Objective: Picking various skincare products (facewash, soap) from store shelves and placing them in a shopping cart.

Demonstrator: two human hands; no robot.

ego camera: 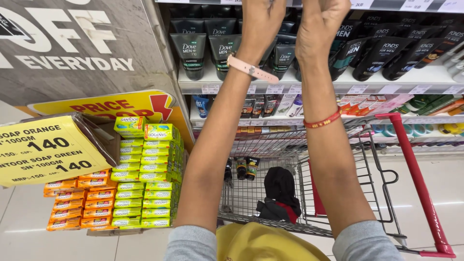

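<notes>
Both hands were raised at twelve o'clock — left hand (261, 19) and right hand (321, 21) among the dark tubes (227, 50) on the shelf (386, 79); their grip couldn't be told. Few tubes lay in the cart (415, 179) — most stayed shelved.

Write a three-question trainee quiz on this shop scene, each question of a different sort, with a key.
1. True or false: the trolley has a red handle.
2. Which wrist wears the pink band? A) left B) right
3. Fill in: the soap bars stacked left of the trolley are green and ____.

Key:
1. True.
2. A: the left hand wears it; the right hand has a red bangle.
3. Orange.
</notes>
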